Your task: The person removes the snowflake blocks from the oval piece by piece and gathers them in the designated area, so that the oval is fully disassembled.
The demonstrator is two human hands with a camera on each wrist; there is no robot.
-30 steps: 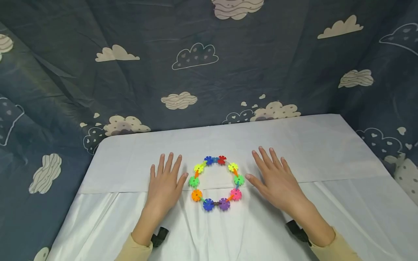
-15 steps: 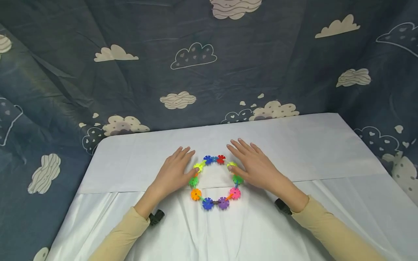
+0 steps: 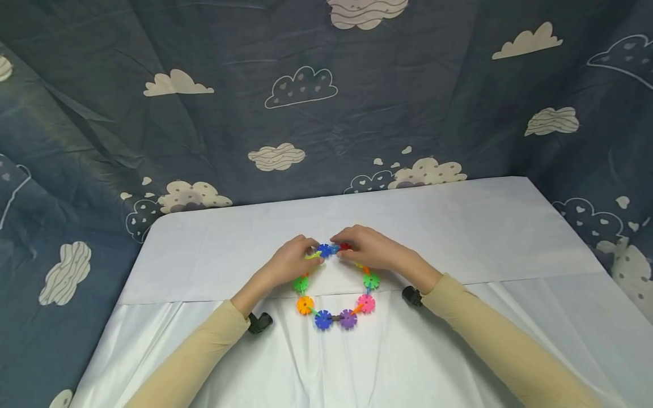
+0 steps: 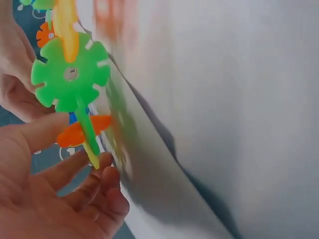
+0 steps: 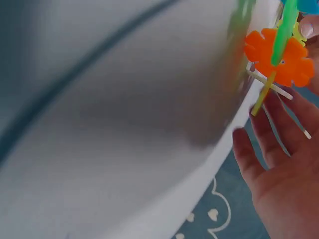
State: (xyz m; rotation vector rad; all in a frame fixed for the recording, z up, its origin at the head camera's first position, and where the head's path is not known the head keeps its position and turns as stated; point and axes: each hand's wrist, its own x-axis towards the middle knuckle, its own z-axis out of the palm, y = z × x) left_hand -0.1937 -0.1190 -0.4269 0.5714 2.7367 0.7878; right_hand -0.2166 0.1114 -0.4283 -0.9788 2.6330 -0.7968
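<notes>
Found a ring of multicoloured, notched, flower-shaped plastic discs [image 3: 348, 319] near the middle of a table draped in white cloth [image 3: 433, 351]. Recorded both hands at its far side. Noted the left hand [image 3: 293, 260] at the far left, thumb to the near side and fingers to the far side of a yellow disc [image 3: 313, 255], just beside a dark blue disc [image 3: 323, 250]. Noted the right hand [image 3: 370, 247] at the far right, partly covering a red disc [image 3: 345, 247]. Could not tell, for either hand, a closed pinch from fingers loosely placed about the ring.

Saw, in the left wrist view, curved fingers near a green disc [image 4: 71, 73] and an orange connector [image 4: 83, 130]. Saw, in the right wrist view, spread fingers near a bright orange connector [image 5: 279, 57] and a thin white piece [image 5: 269, 84].

Listed along the near side, left to right: an orange disc [image 3: 305, 305], a blue disc [image 3: 323, 320], a purple disc [image 3: 348, 319] and a pink disc [image 3: 366, 304]. Observed beige sleeves [image 3: 194, 351] on both forearms and, behind the table, a dark blue backdrop printed with pale clouds [image 3: 408, 85].
</notes>
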